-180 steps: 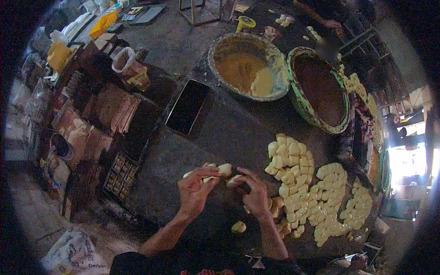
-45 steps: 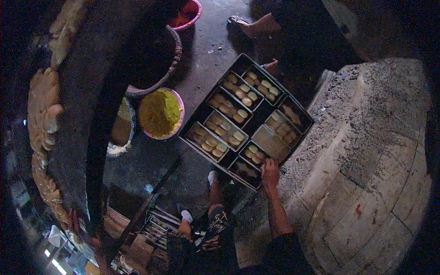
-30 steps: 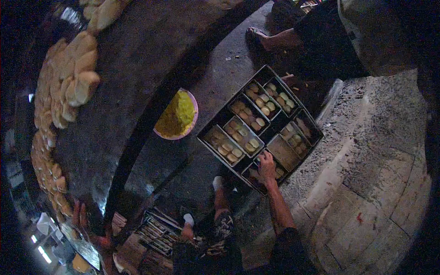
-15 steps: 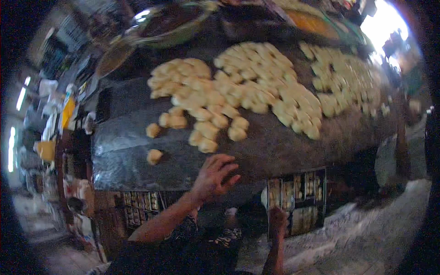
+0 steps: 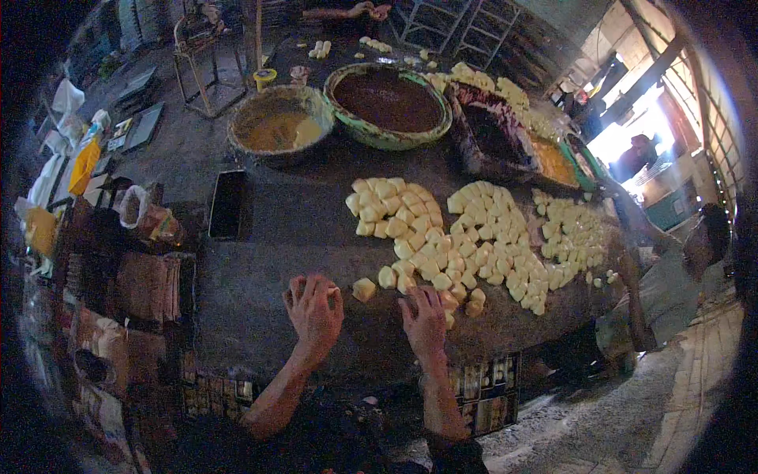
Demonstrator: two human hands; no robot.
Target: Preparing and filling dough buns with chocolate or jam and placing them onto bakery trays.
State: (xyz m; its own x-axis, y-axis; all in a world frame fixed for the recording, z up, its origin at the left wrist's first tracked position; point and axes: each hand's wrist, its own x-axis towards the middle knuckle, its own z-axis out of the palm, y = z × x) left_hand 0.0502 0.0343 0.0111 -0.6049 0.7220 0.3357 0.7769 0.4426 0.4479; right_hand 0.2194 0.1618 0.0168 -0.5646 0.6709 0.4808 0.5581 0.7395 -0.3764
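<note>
My left hand [image 5: 314, 314] is low at the centre of the dark worktable [image 5: 241, 296], fingers curled over a small pale piece, apparently dough, just visible beside the thumb. A single dough piece [image 5: 364, 289] lies between my hands. My right hand [image 5: 425, 320] has its fingers bent at the near edge of a large spread of pale dough pieces [image 5: 485, 229]; its fingertips are hidden, so I cannot make out what is in them. A black rectangular phone or slab [image 5: 226, 204] lies beyond my left hand.
Behind the dough stand a basin of tan mixture [image 5: 268, 130], a green basin of dark filling [image 5: 387, 103] and stained trays [image 5: 493, 138]. A co-worker [image 5: 655, 292] is at the right end; another person's hands [image 5: 363, 12] show at the far side. Trays [image 5: 485, 395] sit below the near edge.
The view has swung from a low tray back to the worktop. My right hand has risen from the tray to the dough; my left hand has moved left, its fingers now curled.
</note>
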